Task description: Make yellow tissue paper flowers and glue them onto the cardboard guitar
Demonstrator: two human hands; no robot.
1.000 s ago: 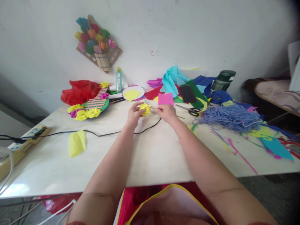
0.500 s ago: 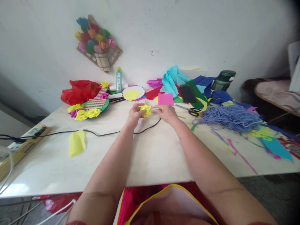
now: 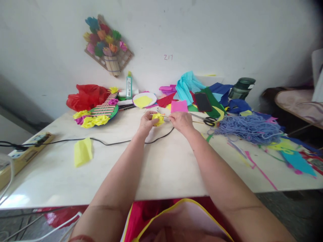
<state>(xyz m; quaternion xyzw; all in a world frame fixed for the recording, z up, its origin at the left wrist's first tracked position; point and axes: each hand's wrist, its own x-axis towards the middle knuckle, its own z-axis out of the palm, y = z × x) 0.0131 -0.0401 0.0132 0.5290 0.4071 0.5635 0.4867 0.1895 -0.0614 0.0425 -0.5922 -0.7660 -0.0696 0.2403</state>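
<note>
My left hand [image 3: 146, 123] is closed around a crumpled yellow paper flower [image 3: 158, 119], its fingers at the flower's left side. In my right hand [image 3: 182, 121] a thin wooden stick [image 3: 166, 116] is pinched, its left end against the flower. A thin stick length also shows right of this hand, toward the scissors [image 3: 210, 121]; whether it is the same stick I cannot tell. Just behind my right hand lies a pink paper square [image 3: 179, 106]. A black cable [image 3: 161, 137] crosses the table beneath my hands.
On the left are a decorated guitar-shaped craft [image 3: 103, 111], a yellow paper piece [image 3: 83, 152] and a power strip [image 3: 32, 148]. A glue bottle [image 3: 129, 86] and a white plate [image 3: 153, 97] stand behind. To the right lie a phone [image 3: 203, 102], blue yarn [image 3: 249, 128] and paper scraps.
My right hand has turned slightly, and more of the stick shows to its right. My left hand still grips the yellow flower. The view has shifted slightly.
</note>
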